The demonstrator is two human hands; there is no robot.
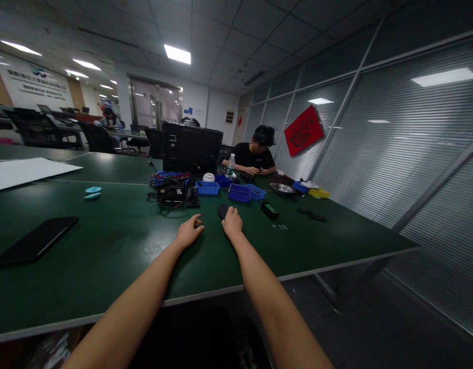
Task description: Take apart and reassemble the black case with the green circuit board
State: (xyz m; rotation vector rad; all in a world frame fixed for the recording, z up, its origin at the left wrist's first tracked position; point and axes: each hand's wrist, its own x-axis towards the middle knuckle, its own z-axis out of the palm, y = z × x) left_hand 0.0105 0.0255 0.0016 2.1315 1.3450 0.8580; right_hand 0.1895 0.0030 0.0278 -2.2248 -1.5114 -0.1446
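Observation:
My left hand (189, 230) rests on the green table (144, 266), its fingers apart and curved, with nothing held. To its right, my right hand (232, 221) has its fingers on a small black object (223, 210) that lies on the table; the hand hides part of it. Beyond the hands stand blue trays (239, 193), one with a white ball (209, 177) just behind it. A black box with a green top (270, 210) sits to the right of my right hand, near two small clear pieces (283, 227).
A black monitor (192, 146), cables (169, 179) and a bottle (231, 165) stand farther back. A person (255, 154) sits across the table. At left lie a black tablet (36, 238), light-blue pieces (93, 192) and white paper (28, 171). A metal bowl (282, 189) is at right.

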